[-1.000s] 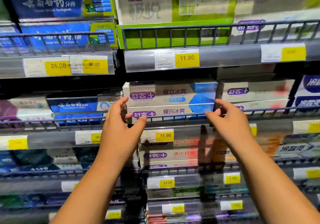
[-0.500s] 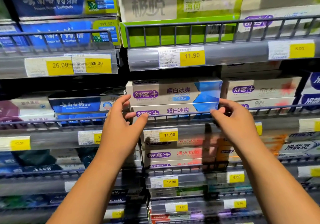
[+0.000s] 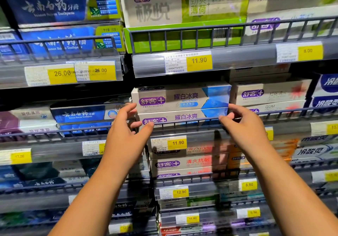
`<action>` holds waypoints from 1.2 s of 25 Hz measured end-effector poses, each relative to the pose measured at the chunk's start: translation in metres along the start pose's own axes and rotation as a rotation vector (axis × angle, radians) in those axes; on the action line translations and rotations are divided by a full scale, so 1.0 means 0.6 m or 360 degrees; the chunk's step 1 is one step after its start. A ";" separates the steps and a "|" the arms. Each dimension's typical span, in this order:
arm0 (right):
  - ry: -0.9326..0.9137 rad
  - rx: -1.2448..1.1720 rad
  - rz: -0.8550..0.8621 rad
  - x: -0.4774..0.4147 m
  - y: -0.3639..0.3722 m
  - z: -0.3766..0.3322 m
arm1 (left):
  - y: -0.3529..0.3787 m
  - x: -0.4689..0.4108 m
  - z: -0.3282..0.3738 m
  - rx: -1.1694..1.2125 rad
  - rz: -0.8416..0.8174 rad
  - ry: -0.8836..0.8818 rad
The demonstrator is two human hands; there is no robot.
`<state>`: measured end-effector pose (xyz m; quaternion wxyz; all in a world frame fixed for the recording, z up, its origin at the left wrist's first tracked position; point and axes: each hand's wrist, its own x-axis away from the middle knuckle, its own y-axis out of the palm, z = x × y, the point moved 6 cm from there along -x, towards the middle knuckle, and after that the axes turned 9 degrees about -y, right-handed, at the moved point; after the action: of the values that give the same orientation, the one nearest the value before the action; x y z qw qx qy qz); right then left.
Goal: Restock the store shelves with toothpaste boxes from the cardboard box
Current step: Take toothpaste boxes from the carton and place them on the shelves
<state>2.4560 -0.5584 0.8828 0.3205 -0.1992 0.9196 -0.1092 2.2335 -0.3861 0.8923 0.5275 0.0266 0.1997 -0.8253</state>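
Two white-and-blue toothpaste boxes lie stacked on the middle shelf, the upper box [image 3: 182, 98] on the lower box [image 3: 184, 116], behind a wire rail [image 3: 192, 124]. My left hand [image 3: 126, 135] is at the stack's left end, fingers spread toward the upper box and thumb against the lower box's front. My right hand [image 3: 245, 126] is at the right end, with its index finger touching the upper box and its thumb by the rail. Neither hand carries a box. The cardboard box is out of view.
Full shelves surround the stack: white-and-red boxes [image 3: 268, 94] to the right, dark blue boxes [image 3: 80, 115] to the left, green-and-white boxes [image 3: 182, 7] above. Yellow price tags [image 3: 199, 61] line the shelf edges. More shelves of boxes sit below.
Both hands stay at the ends of the stack. My right fingertips have lifted from the rail to the end of the upper box, and the view has come slightly closer.
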 end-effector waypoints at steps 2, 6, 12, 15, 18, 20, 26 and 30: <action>-0.0013 0.0000 -0.0021 0.001 0.000 -0.003 | 0.002 0.003 0.002 0.0018 -0.0011 0.0001; 0.0021 -0.0029 -0.0097 0.002 -0.001 0.005 | 0.021 0.015 0.007 0.0092 -0.0063 0.0024; 0.0021 -0.0034 -0.0127 0.010 -0.029 0.010 | 0.094 0.039 0.031 0.0257 -0.0318 0.0081; 0.0037 0.0033 -0.0092 0.015 -0.052 0.015 | 0.136 0.049 0.047 0.0256 -0.0479 0.0138; 0.0046 0.0103 0.0014 0.021 -0.077 0.017 | 0.174 0.051 0.063 0.0238 -0.0638 0.0190; 0.0072 0.0122 0.0086 0.026 -0.095 0.016 | 0.196 0.052 0.075 0.0221 -0.0732 0.0230; 0.0138 0.0153 0.0224 0.027 -0.158 0.034 | 0.255 0.071 0.108 0.0202 -0.0850 0.0305; 0.0172 0.0057 0.0263 0.008 -0.197 0.064 | 0.293 0.074 0.117 0.0173 -0.0775 0.0272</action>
<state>2.5119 -0.6695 0.8892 0.2818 -0.1108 0.9468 -0.1094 2.3807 -0.5132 0.8925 0.2924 0.0758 0.1994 -0.9322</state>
